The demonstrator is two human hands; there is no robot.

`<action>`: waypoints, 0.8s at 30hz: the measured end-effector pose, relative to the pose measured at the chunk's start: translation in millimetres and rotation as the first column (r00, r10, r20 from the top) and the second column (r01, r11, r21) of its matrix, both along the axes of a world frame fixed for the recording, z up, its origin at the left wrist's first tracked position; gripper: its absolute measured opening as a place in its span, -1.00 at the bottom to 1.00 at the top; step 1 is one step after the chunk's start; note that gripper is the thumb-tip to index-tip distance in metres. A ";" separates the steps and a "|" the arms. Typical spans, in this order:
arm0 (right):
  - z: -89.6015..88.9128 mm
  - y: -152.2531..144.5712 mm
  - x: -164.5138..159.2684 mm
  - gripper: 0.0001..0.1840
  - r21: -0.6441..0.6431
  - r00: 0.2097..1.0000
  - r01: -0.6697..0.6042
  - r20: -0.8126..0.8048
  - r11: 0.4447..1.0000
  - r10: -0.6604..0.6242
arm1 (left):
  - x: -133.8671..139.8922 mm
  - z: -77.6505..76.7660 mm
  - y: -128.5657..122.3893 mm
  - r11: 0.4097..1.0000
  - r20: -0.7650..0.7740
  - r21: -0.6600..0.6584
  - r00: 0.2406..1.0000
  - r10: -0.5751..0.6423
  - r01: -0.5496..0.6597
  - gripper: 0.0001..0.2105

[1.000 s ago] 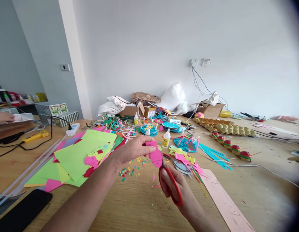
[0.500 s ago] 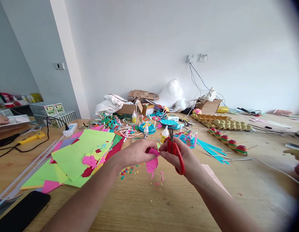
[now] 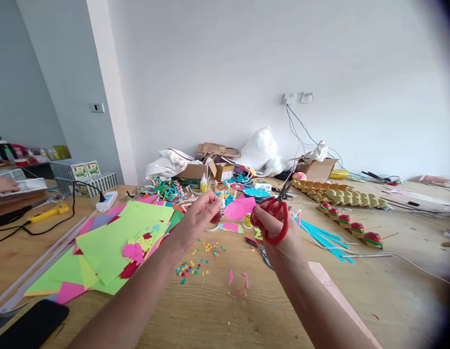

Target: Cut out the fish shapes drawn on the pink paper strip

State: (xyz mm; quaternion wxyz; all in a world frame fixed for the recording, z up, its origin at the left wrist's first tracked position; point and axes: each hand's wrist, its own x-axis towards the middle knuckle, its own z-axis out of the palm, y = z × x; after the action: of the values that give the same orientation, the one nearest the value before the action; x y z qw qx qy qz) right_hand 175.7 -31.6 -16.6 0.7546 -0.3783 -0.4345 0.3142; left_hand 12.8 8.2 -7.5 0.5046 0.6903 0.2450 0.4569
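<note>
My right hand point(image 3: 283, 237) has a pair of red-handled scissors point(image 3: 279, 220) looped over its fingers, blades pointing up and away. Between its thumb and finger it also pinches one end of a pink paper fish point(image 3: 239, 209), which faces left with a dark line drawn on it. Left of the fish, my left hand point(image 3: 203, 215) is raised with loosely curled fingers; I see nothing in it. Pink paper scraps point(image 3: 231, 277) lie on the table below, near several coloured paper dots point(image 3: 190, 269).
Stacked coloured paper point(image 3: 126, 232) with cut-out fish point(image 3: 133, 252) lies at left, by a black phone point(image 3: 32, 320). Behind are glue bottles point(image 3: 203, 183) and cardboard boxes point(image 3: 193, 172). Blue strips point(image 3: 326, 237) and egg-carton caterpillars point(image 3: 350, 225) lie right. Another person's hand point(image 3: 5, 185) shows far left.
My left hand has come off the pink paper and moved left and up. The fish is now raised, turned sideways, in my right hand. Another pink scrap lies on the table.
</note>
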 end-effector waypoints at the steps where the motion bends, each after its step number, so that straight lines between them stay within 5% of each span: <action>1: 0.6 1.9 -2.2 -0.78 0.027 0.999 0.003 -0.040 1.000 -0.002 | 3.2 -2.0 -1.8 0.999 0.020 -0.030 0.999 -0.032 0.033 -0.73; 5: -0.4 4.0 -15.4 -0.77 0.047 0.993 -0.017 -0.119 0.999 0.023 | 19.1 -8.3 -10.2 0.993 0.059 -0.055 0.993 -0.102 0.106 -0.68; 12: -12.5 -0.4 -27.7 -0.78 -0.009 0.987 -0.145 -0.071 0.989 0.144 | 24.4 -10.9 -9.5 0.989 0.132 -0.029 0.980 0.150 -0.148 -0.83; 24: -15.3 -5.8 -21.2 -0.72 -0.073 0.988 -0.150 0.021 0.986 0.152 | 19.8 -2.9 -15.2 0.999 0.069 0.028 0.997 0.045 -0.047 -0.86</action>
State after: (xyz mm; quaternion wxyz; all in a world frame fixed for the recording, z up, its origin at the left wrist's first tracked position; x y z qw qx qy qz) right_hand 154.5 -37.4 -31.9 0.7088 -0.3751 -0.4604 0.3807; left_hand 32.6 -7.0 -10.5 0.4918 0.6760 0.2366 0.4953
